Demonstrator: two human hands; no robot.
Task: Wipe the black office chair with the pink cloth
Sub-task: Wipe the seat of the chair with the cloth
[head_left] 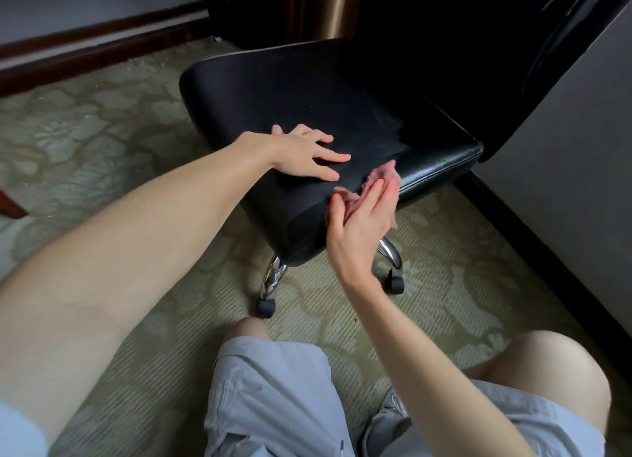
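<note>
Black leather covers the office chair [342, 114] at the centre of the frame, and the left hand [304, 155] lies flat on its seat with fingers straight and spread. Just to the right, the right hand [355, 230] presses the pink cloth [385, 172] against the seat's front edge with its fingers extended.

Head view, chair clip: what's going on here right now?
A person in grey shorts is down low on the patterned carpet in front of the black office chair. Their left hand rests flat on the seat top, fingers spread, apparently steadying it. Their right hand presses the pink cloth against the seat's near side edge with straight fingers. The wipe appears to be at that edge.
</note>
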